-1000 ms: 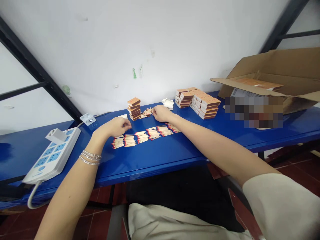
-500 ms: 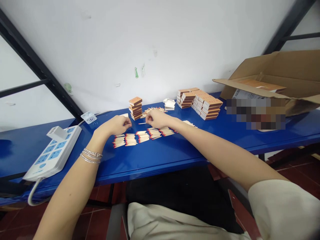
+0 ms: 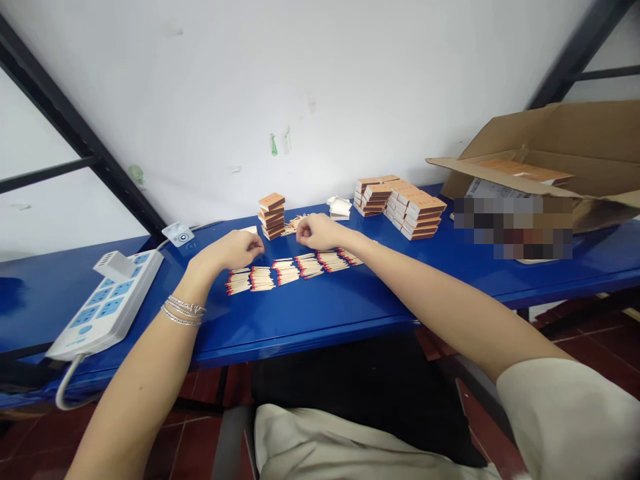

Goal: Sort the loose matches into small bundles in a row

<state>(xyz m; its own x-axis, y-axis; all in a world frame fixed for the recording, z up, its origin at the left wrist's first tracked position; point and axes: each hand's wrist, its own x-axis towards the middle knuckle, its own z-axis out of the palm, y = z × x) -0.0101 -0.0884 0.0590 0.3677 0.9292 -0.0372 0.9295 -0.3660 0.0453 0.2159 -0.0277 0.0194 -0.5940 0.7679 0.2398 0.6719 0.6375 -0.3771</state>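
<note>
So the right hand (image 3: 319, 231) sits bunched just right of the loose matchsticks (image 3: 295, 225), can't tell if it's holding any.

Left hand (image 3: 231, 251) and right hand (image 3: 318, 231) extended forward, palms down.
Left hand: nearer, fingers curled inward. Right hand: farther and to the right, fingertips drawn together. Both wrists slightly flexed.

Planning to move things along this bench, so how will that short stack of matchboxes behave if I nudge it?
The stack of matchboxes would probably tip or shift easily: it stands tall and narrow, with its boxes slightly offset. Each box looks like light card, so little weight holds it down. The glossy blue tabletop may also let it slide.
</note>
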